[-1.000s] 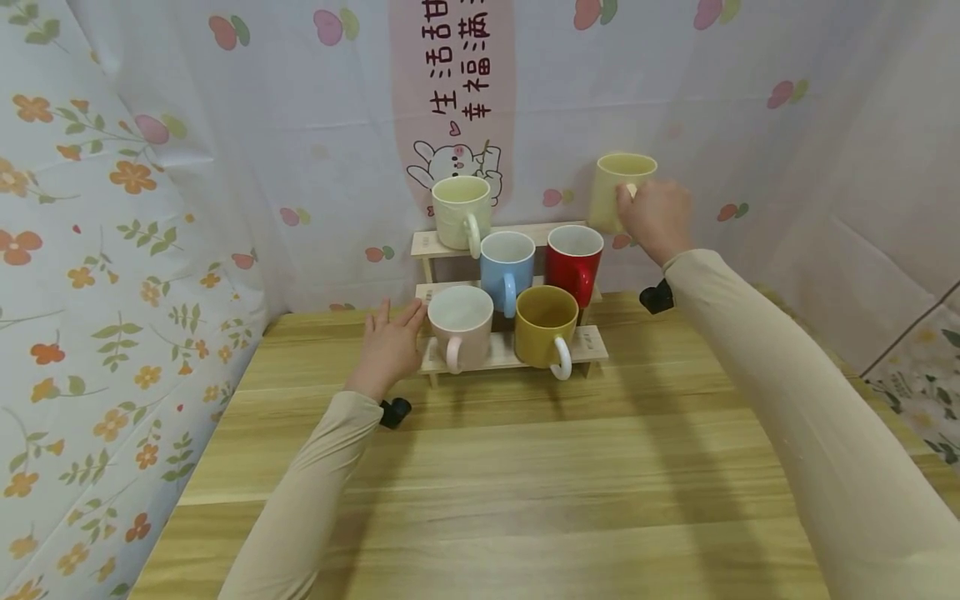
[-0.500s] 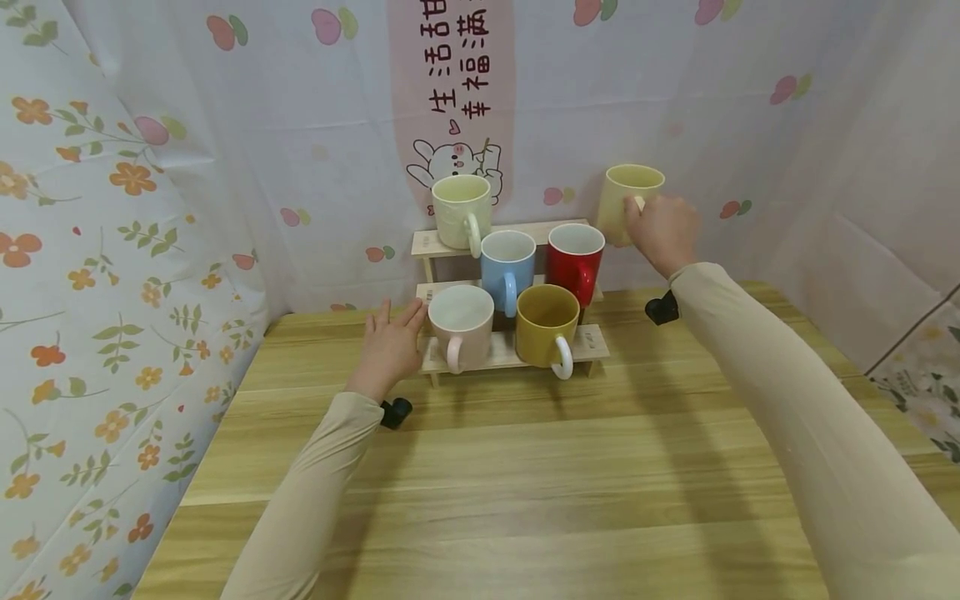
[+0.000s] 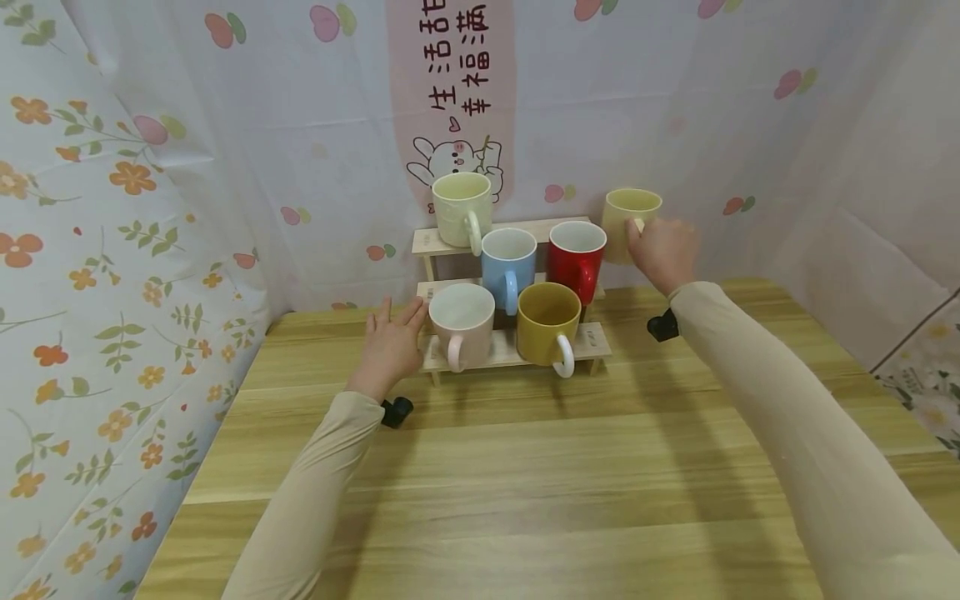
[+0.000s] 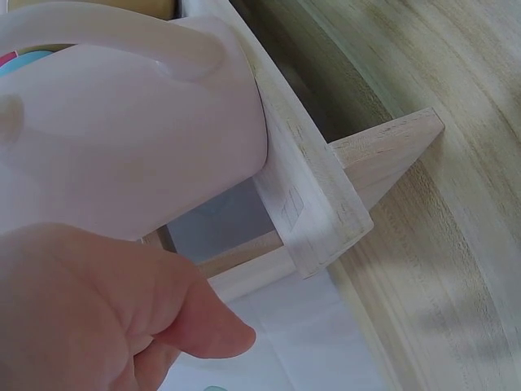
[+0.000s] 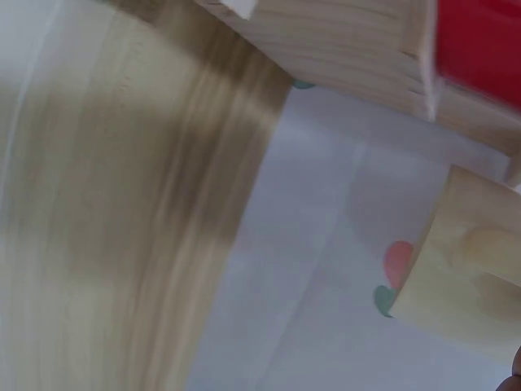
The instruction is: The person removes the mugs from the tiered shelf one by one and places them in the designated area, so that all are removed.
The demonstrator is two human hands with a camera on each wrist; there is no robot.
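My right hand [image 3: 663,252] grips a pale yellow mug [image 3: 617,229] by its handle, off the right end of the tiered wooden rack [image 3: 592,340]. In the right wrist view the yellow mug [image 5: 464,285] hangs in front of the cloth, with only fingertips showing at the edge. My left hand [image 3: 390,346], fingers spread, is at the rack's left end beside a pale pink mug [image 3: 472,343]. The left wrist view has the thumb [image 4: 207,322] next to that mug; whether it touches the rack is unclear.
A mustard mug [image 3: 542,333] shares the bottom tier with the pink one. Light blue [image 3: 498,271] and red [image 3: 562,265] mugs stand on the middle tier, a pale green mug [image 3: 453,218] on top. Printed cloth [image 3: 330,150] hangs behind the wooden table [image 3: 510,492].
The right hand has moved slightly right and then lower with the yellow mug, beside the rack's top tier. My left hand has stayed in place.
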